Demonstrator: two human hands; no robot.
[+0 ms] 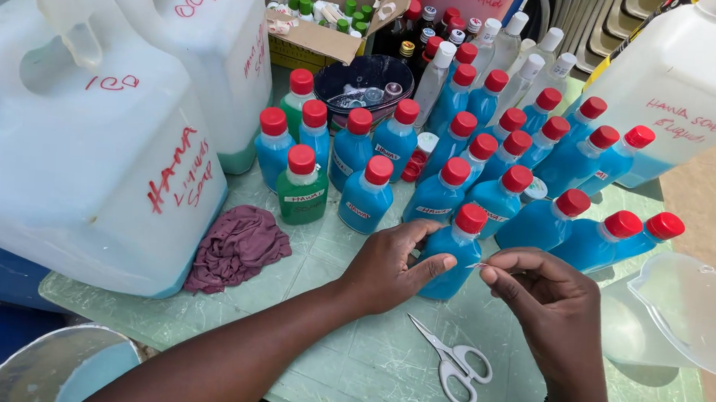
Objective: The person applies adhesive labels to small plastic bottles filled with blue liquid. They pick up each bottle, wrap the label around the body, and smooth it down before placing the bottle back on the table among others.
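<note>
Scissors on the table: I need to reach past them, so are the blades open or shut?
Shut: the scissors lie flat, blades together.

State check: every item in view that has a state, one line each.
left hand: gripping the blue bottle
blue bottle: upright, red cap on
right hand: pinching a small label strip
scissors: closed, flat on the table
purple cloth: crumpled
green bottle: upright, capped
clear jug: on its side, empty
dark bowl: holds small caps
</note>
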